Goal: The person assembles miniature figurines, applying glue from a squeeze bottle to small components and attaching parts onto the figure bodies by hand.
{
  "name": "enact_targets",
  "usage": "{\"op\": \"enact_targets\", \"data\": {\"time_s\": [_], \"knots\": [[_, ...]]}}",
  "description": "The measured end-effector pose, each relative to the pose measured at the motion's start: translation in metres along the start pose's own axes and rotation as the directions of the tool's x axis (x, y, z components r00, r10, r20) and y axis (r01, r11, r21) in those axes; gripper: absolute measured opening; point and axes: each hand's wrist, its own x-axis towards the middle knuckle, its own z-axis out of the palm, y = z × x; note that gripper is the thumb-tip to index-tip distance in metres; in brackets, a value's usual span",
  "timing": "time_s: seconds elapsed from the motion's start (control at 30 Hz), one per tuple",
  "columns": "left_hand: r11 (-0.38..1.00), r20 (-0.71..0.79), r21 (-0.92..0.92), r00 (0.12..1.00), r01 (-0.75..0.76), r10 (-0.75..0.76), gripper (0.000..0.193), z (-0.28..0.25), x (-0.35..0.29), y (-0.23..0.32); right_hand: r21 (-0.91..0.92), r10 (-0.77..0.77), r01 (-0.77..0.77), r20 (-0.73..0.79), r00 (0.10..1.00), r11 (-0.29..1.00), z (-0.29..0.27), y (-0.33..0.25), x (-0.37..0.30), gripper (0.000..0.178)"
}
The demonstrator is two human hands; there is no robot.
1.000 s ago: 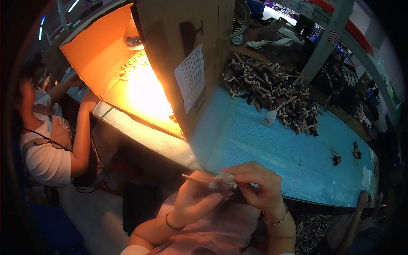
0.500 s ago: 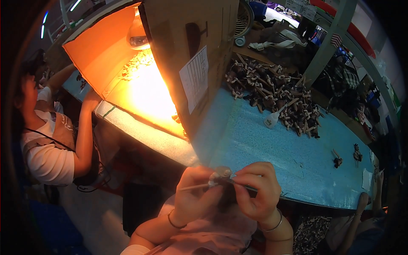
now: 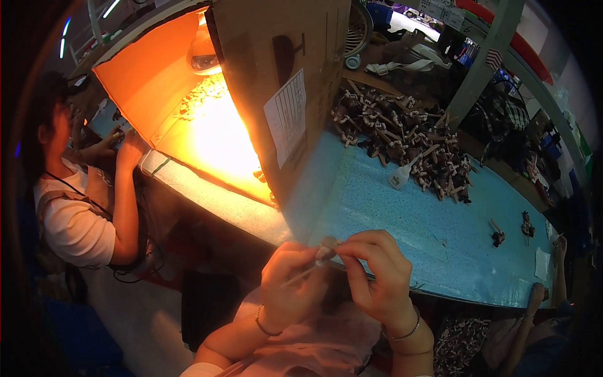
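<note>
A small brown-and-white figurine (image 3: 325, 249) is held up at the table's front edge by my left hand (image 3: 282, 283), its fingers closed round it. A thin pale stick (image 3: 300, 276) slants from the figurine across that hand. My right hand (image 3: 383, 270) is closed in a pinch, thumb and forefinger tips against the figurine's right side. Whatever lies between those fingertips is too small to make out. Beyond, a white squeeze bottle with a narrow nozzle (image 3: 399, 176) rests against a heap of similar figurines (image 3: 408, 138) on the blue tabletop (image 3: 370, 207).
Left of the heap stands a tall cardboard panel (image 3: 276, 56), beside a glowing lamp (image 3: 203, 53) over small pieces. Two separate figurines (image 3: 497, 237) and a paper slip (image 3: 542, 265) lie at the right. A co-worker (image 3: 78, 213) sits left; another person's hand (image 3: 536, 295) shows at right.
The figurine has turned and tilted in my left hand, and its stick now slants more steeply. My right fingertips have shifted slightly left and up. The co-worker at left has moved an arm and head.
</note>
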Motion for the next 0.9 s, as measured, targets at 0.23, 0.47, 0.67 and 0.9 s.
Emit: {"op": "enact_targets", "data": {"time_s": [0.23, 0.47, 0.67, 0.9], "knots": [[0.981, 0.017, -0.086, 0.985, 0.172, -0.171, 0.028, 0.003, -0.002, 0.001, 0.053, 0.073, -0.074, 0.019, 0.997, 0.996, -0.001, 0.003, -0.003, 0.022], [0.952, 0.045, -0.199, 0.972, 0.233, -0.229, 0.03, 0.004, -0.002, -0.003, 0.076, 0.089, -0.086, -0.034, 0.995, 0.993, 0.003, 0.008, -0.006, 0.023], [0.947, -0.011, -0.216, 0.969, 0.238, -0.246, 0.031, 0.01, -0.005, -0.001, -0.017, 0.001, 0.0, 0.028, 1.0, 1.0, 0.008, 0.007, -0.009, 0.03], [0.936, -0.021, -0.269, 0.97, 0.229, -0.243, 0.032, 0.014, 0.0, 0.001, -0.198, 0.023, -0.002, 0.105, 0.994, 0.98, 0.01, -0.004, -0.013, 0.049]]}}
